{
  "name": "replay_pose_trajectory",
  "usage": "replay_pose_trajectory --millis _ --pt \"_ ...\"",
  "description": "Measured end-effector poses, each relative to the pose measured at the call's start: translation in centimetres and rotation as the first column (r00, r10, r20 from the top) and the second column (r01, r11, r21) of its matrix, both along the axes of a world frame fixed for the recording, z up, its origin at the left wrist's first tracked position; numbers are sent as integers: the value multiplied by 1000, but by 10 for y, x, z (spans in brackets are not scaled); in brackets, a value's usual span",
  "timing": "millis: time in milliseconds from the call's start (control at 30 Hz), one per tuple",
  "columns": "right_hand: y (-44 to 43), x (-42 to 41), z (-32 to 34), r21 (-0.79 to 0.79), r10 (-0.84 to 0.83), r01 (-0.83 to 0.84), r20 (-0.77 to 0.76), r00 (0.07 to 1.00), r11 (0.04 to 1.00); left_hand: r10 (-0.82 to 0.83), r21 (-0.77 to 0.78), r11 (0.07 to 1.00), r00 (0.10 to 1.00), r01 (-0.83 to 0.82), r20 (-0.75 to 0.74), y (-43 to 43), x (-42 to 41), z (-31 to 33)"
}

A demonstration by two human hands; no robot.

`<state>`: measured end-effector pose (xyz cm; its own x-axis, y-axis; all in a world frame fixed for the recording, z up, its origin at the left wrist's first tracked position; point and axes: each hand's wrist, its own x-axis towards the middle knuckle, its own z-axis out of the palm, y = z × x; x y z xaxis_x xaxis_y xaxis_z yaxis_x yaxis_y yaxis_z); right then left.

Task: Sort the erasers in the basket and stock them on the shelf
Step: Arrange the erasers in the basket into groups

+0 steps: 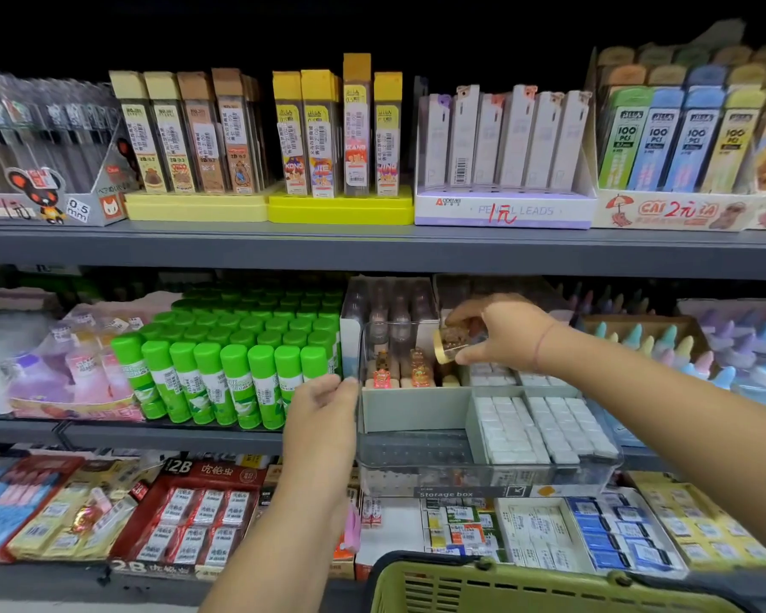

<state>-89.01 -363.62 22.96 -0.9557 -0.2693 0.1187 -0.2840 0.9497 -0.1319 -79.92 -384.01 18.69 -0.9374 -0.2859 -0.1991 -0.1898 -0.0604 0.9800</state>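
Note:
A clear storage box juts out from the middle shelf. Inside it a grey divider tray holds several white erasers on the right and small orange figure erasers at the back left. My left hand grips the box's left front corner. My right hand hovers over the back of the box and pinches a small clear-wrapped eraser with a gold end. The green basket shows at the bottom edge; its contents are hidden.
Green glue sticks crowd the shelf left of the box. Pastel bottle-shaped items stand to its right. The upper shelf carries pencil lead boxes. Below lie 2B eraser packs and other packed erasers.

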Motion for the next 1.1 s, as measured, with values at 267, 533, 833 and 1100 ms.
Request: replay_pose_trajectory --millis 267,533,833,1100 --pt "-7 -38 -22 118 -78 68 82 994 991 -8 178 983 957 -46 290 5 0 -8" --pt "-13 -43 -37 208 -58 67 -52 997 976 -83 192 981 942 20 325 15 -6 -26" --pt "-7 -39 -44 132 -122 136 -109 986 982 -102 193 980 945 43 309 12 -11 -38" --pt "1 -29 -38 40 -142 145 -71 987 989 -128 181 980 949 77 288 11 -15 -44"
